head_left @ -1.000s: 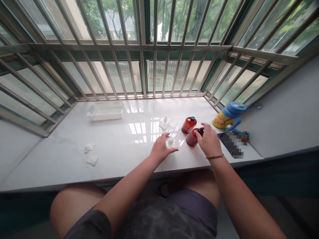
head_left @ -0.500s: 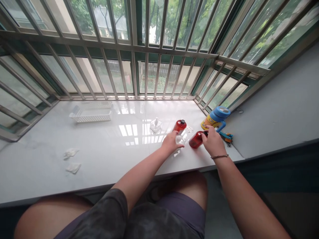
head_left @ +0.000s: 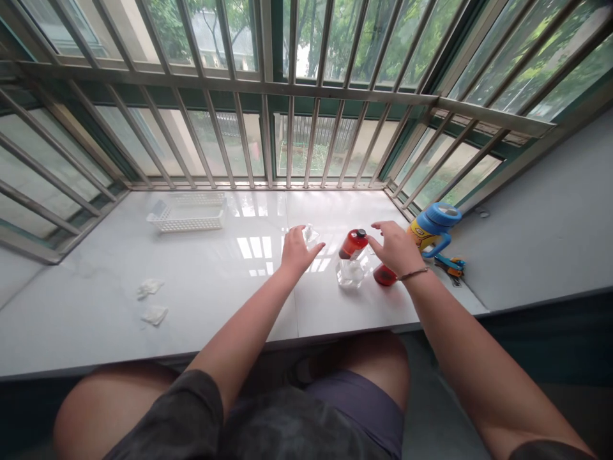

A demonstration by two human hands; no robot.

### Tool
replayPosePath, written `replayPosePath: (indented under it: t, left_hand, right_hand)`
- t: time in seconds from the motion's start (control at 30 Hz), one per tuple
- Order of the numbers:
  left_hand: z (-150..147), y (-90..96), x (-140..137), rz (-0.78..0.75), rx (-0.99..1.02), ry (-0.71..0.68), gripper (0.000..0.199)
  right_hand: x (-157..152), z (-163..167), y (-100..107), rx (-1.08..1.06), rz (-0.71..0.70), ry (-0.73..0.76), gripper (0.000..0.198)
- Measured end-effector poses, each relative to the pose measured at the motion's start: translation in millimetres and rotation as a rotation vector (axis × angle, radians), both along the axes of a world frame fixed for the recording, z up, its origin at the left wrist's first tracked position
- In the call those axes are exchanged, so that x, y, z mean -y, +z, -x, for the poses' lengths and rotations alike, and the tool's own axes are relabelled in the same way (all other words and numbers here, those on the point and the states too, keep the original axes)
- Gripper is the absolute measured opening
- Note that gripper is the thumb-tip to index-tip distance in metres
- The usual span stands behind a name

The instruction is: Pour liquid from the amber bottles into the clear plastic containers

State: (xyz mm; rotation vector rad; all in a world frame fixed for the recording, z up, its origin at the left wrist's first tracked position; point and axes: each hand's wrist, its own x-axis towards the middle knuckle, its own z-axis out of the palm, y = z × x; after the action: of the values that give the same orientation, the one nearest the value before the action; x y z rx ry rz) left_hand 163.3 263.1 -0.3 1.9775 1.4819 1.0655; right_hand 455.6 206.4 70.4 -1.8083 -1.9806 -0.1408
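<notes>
My left hand hovers at a small clear glass piece with a raised stopper-like top, thumb and fingers spread around its near side. My right hand is beside the black cap of a red bottle, its thumb and fingers apart. A second red bottle stands below my right wrist, its upper part hidden by the hand. In front of the first bottle sits a clear glass container, touched by neither hand.
A blue and yellow flask with a handle stands at the right, by a blue-orange tool. At the back left is a white perforated basket. Crumpled tissues lie on the left of the white counter. Metal bars line the window.
My left hand has let go of the clear glass container and moved left to the stoppered glass piece. My right hand has left the nearer bottle's cap and moved toward the other bottle.
</notes>
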Motion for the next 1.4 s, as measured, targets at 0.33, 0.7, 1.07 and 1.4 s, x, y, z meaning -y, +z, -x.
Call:
replayPosePath:
  t: [0.33,0.7,1.07,1.4]
  left_hand:
    - [18,-10.8,-48,0.152,-0.081,-0.032,0.082]
    - [192,19.4,48,0.085,-0.089,0.156,0.077]
    - [298,-15.4,143,0.168,-0.236,0.216,0.059]
    - [220,15.0,197,-0.400,-0.170,0.122,0.090]
  right_hand:
    - [-42,27,-4,0.008,0.141,-0.080,0.024]
    - [-19,75,27,-0.034,0.073,0.050,0.023]
    - [50,175,30,-0.174,0.226,0.408,0.018]
    - [88,217,-4,-0.388,0.229,0.449,0.028]
